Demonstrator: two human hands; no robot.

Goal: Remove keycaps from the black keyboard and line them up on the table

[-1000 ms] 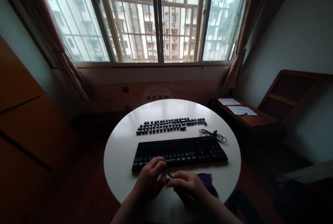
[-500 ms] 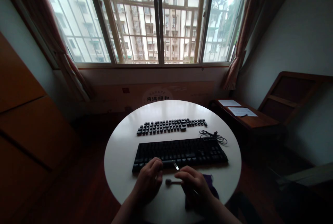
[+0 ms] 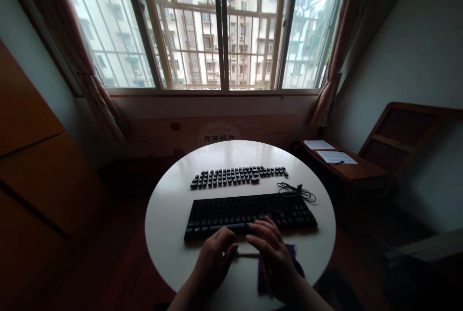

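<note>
- Clock read from worktop centre, 12 = window side, 6 = the wearer.
- 9–10 o'clock, off the worktop: orange-brown cabinet (image 3: 36, 185); left curtain (image 3: 97, 103), tied back, at 10–11.
- Worktop (image 3: 162, 219): round, white, glossy.
- 7 o'clock: left hand (image 3: 219, 253), fingers curled, thumb and forefinger near each other; can't tell if anything is pinched. Just beside the keyboard's near edge.
- 12 o'clock: loose black keycaps (image 3: 224, 176), set in rows, apart from the keyboard.
- 6 o'clock: thin handle (image 3: 248, 255) lying crosswise between the hands; ends hidden.
- Centre: black keyboard (image 3: 231, 203), lying flat, long side running 9 to 3; hands cover bits of its near edge.
- 5 o'clock: right hand (image 3: 273, 253), fingers loosely spread, tips over the keyboard's near edge in view; contact unclear. Thin glint by the palm, can't tell what, or if held.
- 4–5 o'clock: purple cloth (image 3: 292, 251), partly behind right hand.
- 2 o'clock: coiled black cable (image 3: 307, 193) at keyboard's far right corner.
- 2 o'clock, off the worktop: two paper sheets (image 3: 334, 157), dark pen (image 3: 339, 162) on the nearer one, all on a wooden seat (image 3: 361, 171).
</note>
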